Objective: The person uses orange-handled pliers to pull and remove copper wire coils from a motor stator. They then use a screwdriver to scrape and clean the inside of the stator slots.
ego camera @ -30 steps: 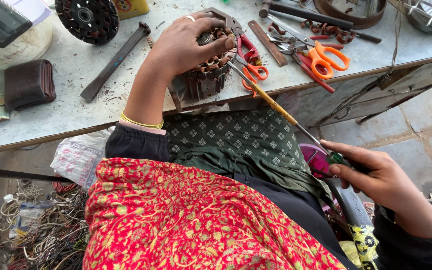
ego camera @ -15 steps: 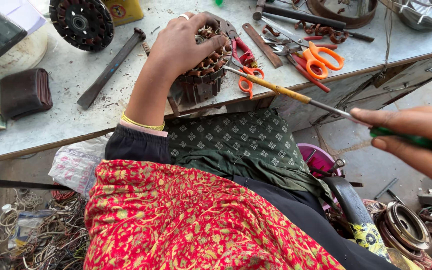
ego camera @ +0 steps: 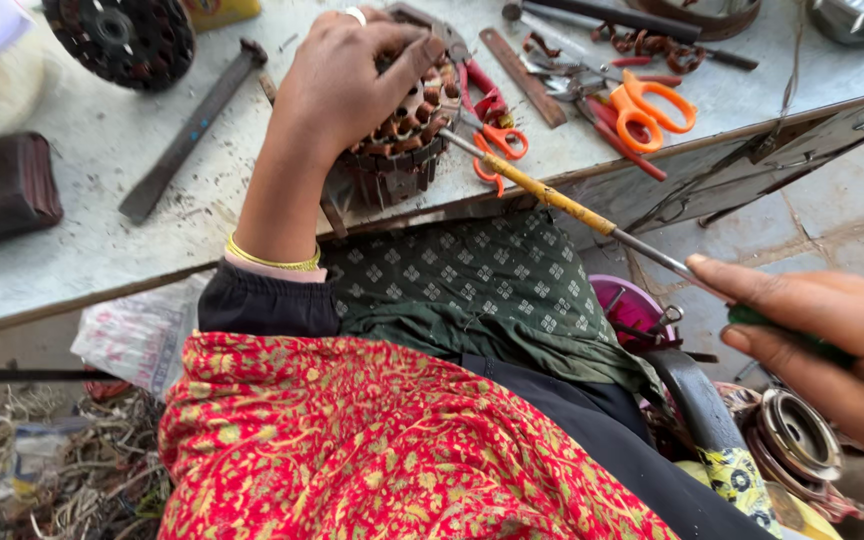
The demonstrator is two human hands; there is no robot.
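Grey and scuffed, the workbench fills the upper half of the frame, its front edge running from the lower left up toward the upper right. Below it, a red patterned cloth covers the person's lap in the lower middle. At upper centre, near the bench's front edge, sits a motor stator with copper windings around its dark core. The left hand lies over it from above, fingers curled down over the rim and clasping it. A long screwdriver, its shaft wrapped in yellow tape, slants from the stator's right side down toward the right edge of the frame; its tip meets the windings. The right hand, at middle right, is clenched around the screwdriver's green handle, forefinger stretched along the shaft. A dark toothed wheel lies in the upper left corner, a flat metal bar slants just below it, and a dark brown pouch sits at the left edge. Orange-handled scissors rest at upper right, with smaller red-handled pliers just beside the stator.
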